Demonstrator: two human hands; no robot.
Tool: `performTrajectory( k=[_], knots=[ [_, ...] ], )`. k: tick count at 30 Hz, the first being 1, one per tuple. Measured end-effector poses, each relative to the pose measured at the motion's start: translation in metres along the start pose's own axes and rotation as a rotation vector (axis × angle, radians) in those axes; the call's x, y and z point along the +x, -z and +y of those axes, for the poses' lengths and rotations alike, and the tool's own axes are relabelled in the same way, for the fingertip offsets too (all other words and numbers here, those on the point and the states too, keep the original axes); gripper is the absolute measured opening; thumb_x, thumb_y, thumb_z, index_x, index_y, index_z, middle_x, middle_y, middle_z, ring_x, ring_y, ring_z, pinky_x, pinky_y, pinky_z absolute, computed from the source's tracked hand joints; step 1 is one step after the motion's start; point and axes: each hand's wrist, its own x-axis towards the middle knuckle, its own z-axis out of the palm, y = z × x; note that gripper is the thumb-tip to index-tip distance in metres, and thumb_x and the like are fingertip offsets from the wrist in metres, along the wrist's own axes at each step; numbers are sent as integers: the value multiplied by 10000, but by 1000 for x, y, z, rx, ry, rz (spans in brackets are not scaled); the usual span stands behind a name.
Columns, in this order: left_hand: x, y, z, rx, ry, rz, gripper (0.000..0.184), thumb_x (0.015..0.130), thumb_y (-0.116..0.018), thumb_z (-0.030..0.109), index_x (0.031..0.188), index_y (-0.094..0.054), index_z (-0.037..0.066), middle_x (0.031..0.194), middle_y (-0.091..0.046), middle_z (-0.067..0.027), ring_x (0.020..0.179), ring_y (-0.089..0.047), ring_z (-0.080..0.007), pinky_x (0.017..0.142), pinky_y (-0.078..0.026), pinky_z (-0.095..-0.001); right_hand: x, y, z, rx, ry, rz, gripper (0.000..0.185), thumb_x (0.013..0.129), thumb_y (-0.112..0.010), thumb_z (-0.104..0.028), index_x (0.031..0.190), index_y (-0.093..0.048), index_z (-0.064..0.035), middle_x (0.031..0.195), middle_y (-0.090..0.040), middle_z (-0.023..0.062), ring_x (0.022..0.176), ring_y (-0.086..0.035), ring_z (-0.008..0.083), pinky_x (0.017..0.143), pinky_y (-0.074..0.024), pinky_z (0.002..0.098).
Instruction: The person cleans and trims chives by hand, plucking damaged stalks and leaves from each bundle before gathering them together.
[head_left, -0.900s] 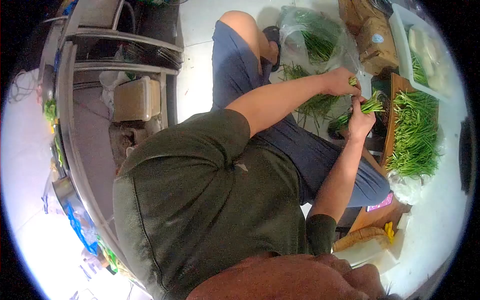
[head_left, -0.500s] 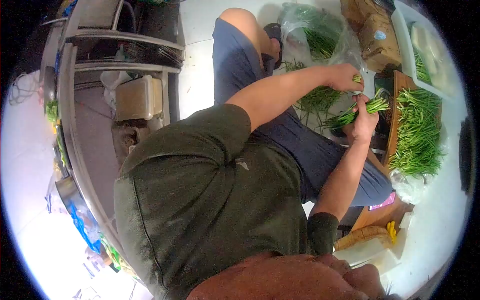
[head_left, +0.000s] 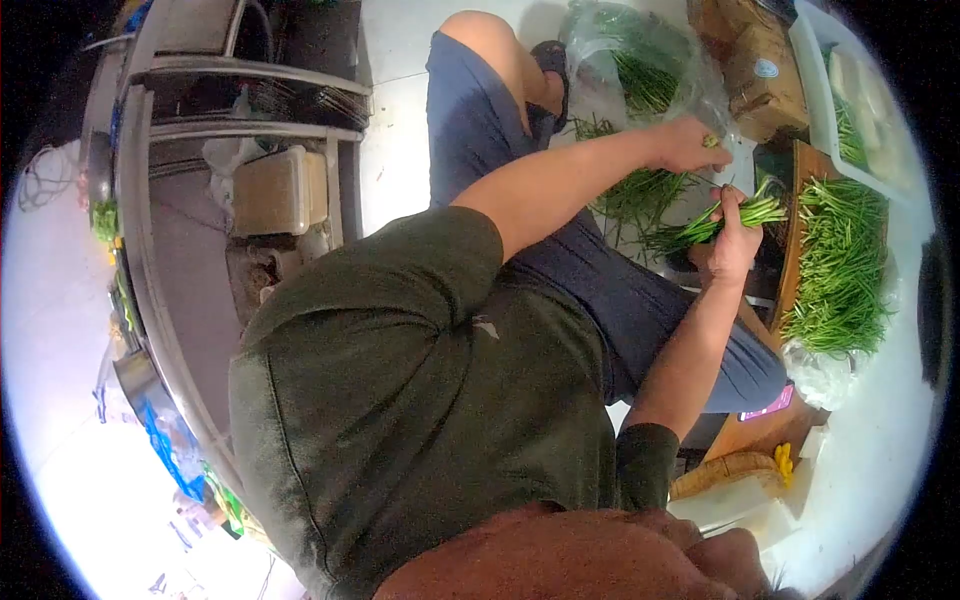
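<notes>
My right hand (head_left: 736,245) is closed around a bunch of chives (head_left: 765,210), thin green stalks with pale cut ends toward the right. Its thumb lies on top, and the long leaves trail out to the left. My left hand (head_left: 690,145) is just above and left of it, fingers curled in a pinch. A small tuft of chives (head_left: 710,141) shows in its grip. Thin strands seem to stretch between both hands. Beneath them, a loose pile of chives (head_left: 640,195) lies on the floor, partly hidden by my left forearm.
A clear plastic bag (head_left: 690,60) of chives stands behind my left hand, beside a cardboard box (head_left: 765,90). At right, a heap of chives (head_left: 840,270) covers a wooden board, near a translucent bin (head_left: 815,90). Metal shelving (head_left: 250,70) stands at left.
My left hand has moved slightly apart from the bunch, to the upper right, opening a gap between the hands. My right hand has shifted a little right and down, still gripping the chives.
</notes>
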Motion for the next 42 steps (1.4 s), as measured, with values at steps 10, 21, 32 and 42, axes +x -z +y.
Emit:
performTrajectory(
  k=[10, 21, 32, 42],
  knots=[
    [8, -17, -20, -94, -31, 38, 382, 729, -715, 411, 978, -700, 121, 961, -689, -94, 861, -636, -208, 817, -482, -337, 10, 2, 14, 60, -19, -19, 183, 830, -658, -94, 965, -601, 16, 824, -593, 35, 659, -514, 102, 596, -415, 235],
    [12, -30, -18, -172, 17, -12, 317, 854, -592, 371, 964, -694, 91, 867, -679, -65, 764, -597, -159, 722, -483, -337, 13, -1, 15, -44, -28, -27, 233, 830, -662, -108, 1006, -610, 36, 859, -608, 48, 675, -523, 104, 613, -436, 244],
    [37, -5, -44, -3, 255, 198, 416, 860, -568, 401, 705, -613, 18, 650, -609, -79, 588, -548, -187, 567, -436, -364, -1, 13, -25, 48, 53, 210, 138, 824, -651, -114, 885, -637, 8, 741, -593, 10, 594, -474, 78, 549, -371, 225],
    [82, -15, 17, -252, 79, 126, 359, 909, -528, 300, 683, -591, 28, 545, -575, -47, 498, -538, -153, 516, -436, -315, -34, 22, -53, 55, 111, 137, 89, 828, -639, -100, 831, -640, -11, 701, -583, 3, 596, -511, 75, 544, -395, 216]
  ],
)
